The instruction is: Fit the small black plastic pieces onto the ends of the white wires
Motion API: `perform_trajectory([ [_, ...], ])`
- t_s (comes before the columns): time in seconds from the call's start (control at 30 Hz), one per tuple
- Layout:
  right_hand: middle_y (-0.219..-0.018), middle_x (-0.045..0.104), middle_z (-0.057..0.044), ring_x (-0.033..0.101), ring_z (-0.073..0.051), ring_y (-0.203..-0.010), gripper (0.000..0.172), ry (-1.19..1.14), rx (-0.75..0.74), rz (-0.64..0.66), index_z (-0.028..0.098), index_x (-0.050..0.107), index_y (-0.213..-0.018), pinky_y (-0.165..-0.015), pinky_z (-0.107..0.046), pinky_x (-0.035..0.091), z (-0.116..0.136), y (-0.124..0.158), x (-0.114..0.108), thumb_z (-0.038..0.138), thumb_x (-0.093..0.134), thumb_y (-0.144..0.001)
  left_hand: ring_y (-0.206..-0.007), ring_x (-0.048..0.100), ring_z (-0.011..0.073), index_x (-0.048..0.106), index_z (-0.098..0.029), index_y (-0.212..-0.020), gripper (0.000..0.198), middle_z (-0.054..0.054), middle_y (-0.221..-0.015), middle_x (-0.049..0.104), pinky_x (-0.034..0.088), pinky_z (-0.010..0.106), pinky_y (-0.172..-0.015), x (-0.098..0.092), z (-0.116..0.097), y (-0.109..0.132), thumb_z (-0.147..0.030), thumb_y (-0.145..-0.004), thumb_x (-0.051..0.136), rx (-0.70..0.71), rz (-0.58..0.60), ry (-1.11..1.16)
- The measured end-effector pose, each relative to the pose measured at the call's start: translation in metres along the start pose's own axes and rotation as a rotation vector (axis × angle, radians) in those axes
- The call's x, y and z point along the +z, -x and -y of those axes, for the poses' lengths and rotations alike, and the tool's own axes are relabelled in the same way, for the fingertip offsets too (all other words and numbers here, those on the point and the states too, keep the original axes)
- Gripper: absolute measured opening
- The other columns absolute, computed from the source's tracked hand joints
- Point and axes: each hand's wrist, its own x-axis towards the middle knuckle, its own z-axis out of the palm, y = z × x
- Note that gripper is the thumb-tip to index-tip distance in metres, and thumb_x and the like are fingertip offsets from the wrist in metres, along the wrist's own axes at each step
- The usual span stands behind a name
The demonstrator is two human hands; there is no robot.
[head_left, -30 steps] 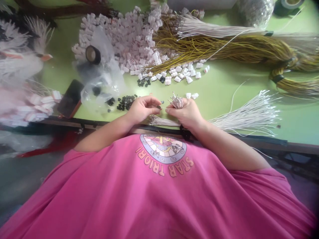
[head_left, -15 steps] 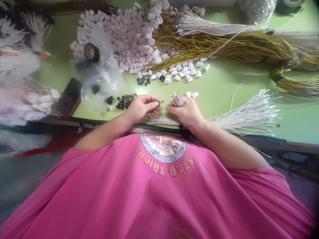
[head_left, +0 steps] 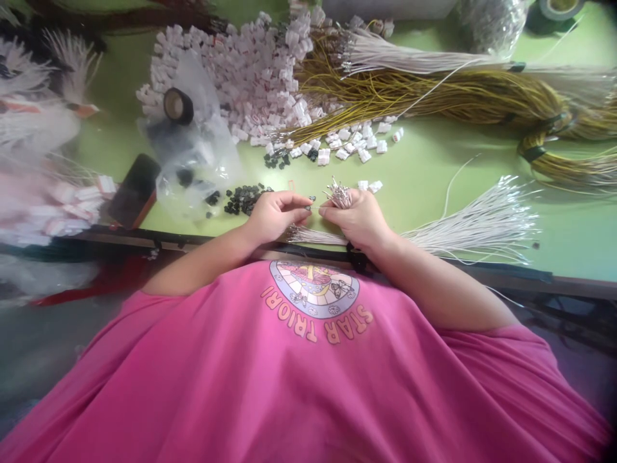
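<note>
My left hand [head_left: 276, 213] pinches a small black plastic piece [head_left: 311, 200] at its fingertips. Just to its right, my right hand [head_left: 359, 215] is closed around a bunch of thin white wires [head_left: 339, 193], whose metal-tipped ends stick up above the fingers. One wire end seems to reach from the right thumb toward the black piece; whether it touches cannot be made out. Behind my left hand lies a heap of small black pieces [head_left: 241, 199]. A bundle of white wires [head_left: 486, 215] fans out on the table to the right of my right wrist.
A big pile of white connectors [head_left: 260, 83] fills the back middle. Yellow-green wires [head_left: 463, 96] run along the back right. At left are a plastic bag [head_left: 202, 148], a black tape roll [head_left: 178, 105] and a dark phone-like object [head_left: 135, 186]. The table edge [head_left: 506, 270] runs before me.
My left hand has shifted slightly right, bringing the black piece closer to my right fingertips. A thin wire end now shows between the hands. My right hand stays closed on the wires.
</note>
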Motion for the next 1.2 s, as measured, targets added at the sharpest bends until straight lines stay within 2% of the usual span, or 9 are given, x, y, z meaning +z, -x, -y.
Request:
perform_trajectory([
  [0.13, -0.056, 0.054, -0.001, 0.045, -0.009, -0.052, 0.011, -0.006, 0.0, -0.009, 0.012, 0.064, -0.065, -0.048, -0.024, 0.038, -0.001, 0.0, 0.0, 0.024, 0.064, -0.063, -0.059, 0.062, 0.011, 0.07, -0.014, -0.083, 0.021, 0.002, -0.067, 0.069, 0.051, 0.024, -0.058, 0.001, -0.002, 0.001, -0.024, -0.065, 0.073, 0.023, -0.043, -0.073],
  [0.3, -0.056, 0.054, -0.001, 0.045, -0.009, -0.051, 0.013, 0.004, 0.01, -0.023, 0.012, 0.063, -0.064, -0.049, -0.025, 0.04, 0.0, 0.0, 0.001, 0.025, 0.064, -0.063, -0.058, 0.062, 0.0114, 0.07, -0.014, -0.083, 0.023, 0.002, -0.067, 0.069, 0.051, 0.024, -0.058, 0.001, 0.0, 0.0, -0.026, -0.064, 0.074, 0.028, -0.039, -0.08],
  [0.63, -0.054, 0.053, -0.001, 0.045, -0.009, -0.05, 0.011, -0.041, 0.035, 0.066, 0.014, 0.065, -0.065, -0.047, -0.026, 0.038, -0.001, -0.001, -0.002, 0.024, 0.065, -0.063, -0.058, 0.062, 0.0105, 0.071, -0.015, -0.083, 0.021, 0.002, -0.067, 0.069, 0.052, 0.024, -0.059, 0.0, -0.002, -0.003, -0.021, -0.064, 0.072, -0.023, -0.03, -0.009],
  [0.9, -0.054, 0.054, -0.001, 0.045, -0.008, -0.048, 0.009, -0.058, 0.017, 0.083, 0.014, 0.061, -0.06, -0.047, -0.025, 0.038, -0.002, -0.001, 0.001, 0.022, 0.065, -0.061, -0.072, 0.065, 0.0144, 0.071, -0.015, -0.079, 0.018, 0.005, -0.08, 0.071, 0.053, 0.028, -0.071, 0.005, 0.003, -0.004, -0.023, -0.063, 0.072, 0.115, 0.044, -0.043],
  [1.03, -0.058, 0.057, -0.002, 0.048, -0.01, -0.052, 0.014, 0.003, -0.004, 0.047, 0.013, 0.065, -0.066, -0.049, -0.025, 0.039, -0.001, -0.001, 0.0, 0.026, 0.064, -0.064, -0.075, 0.065, 0.0155, 0.071, -0.015, -0.083, 0.018, 0.006, -0.083, 0.071, 0.052, 0.029, -0.073, 0.0, 0.001, -0.006, -0.025, -0.068, 0.069, 0.12, 0.046, -0.188],
  [1.13, -0.065, 0.059, -0.002, 0.052, -0.012, -0.062, 0.015, 0.067, -0.133, -0.043, 0.014, 0.064, -0.066, -0.058, -0.026, 0.042, -0.003, -0.002, -0.003, 0.029, 0.063, -0.066, -0.081, 0.062, 0.0164, 0.07, -0.016, -0.087, 0.017, 0.006, -0.089, 0.069, 0.049, 0.031, -0.08, -0.012, -0.01, -0.008, -0.024, -0.073, 0.065, 0.166, 0.057, -0.394],
  [1.2, -0.066, 0.058, -0.001, 0.052, -0.012, -0.064, 0.015, 0.042, -0.162, -0.075, 0.015, 0.064, -0.066, -0.06, -0.026, 0.042, -0.005, -0.005, -0.005, 0.03, 0.064, -0.066, -0.085, 0.06, 0.0169, 0.068, -0.017, -0.093, 0.021, 0.006, -0.093, 0.067, 0.046, 0.032, -0.084, -0.02, -0.019, -0.012, -0.019, -0.073, 0.063, 0.208, 0.071, -0.539],
])
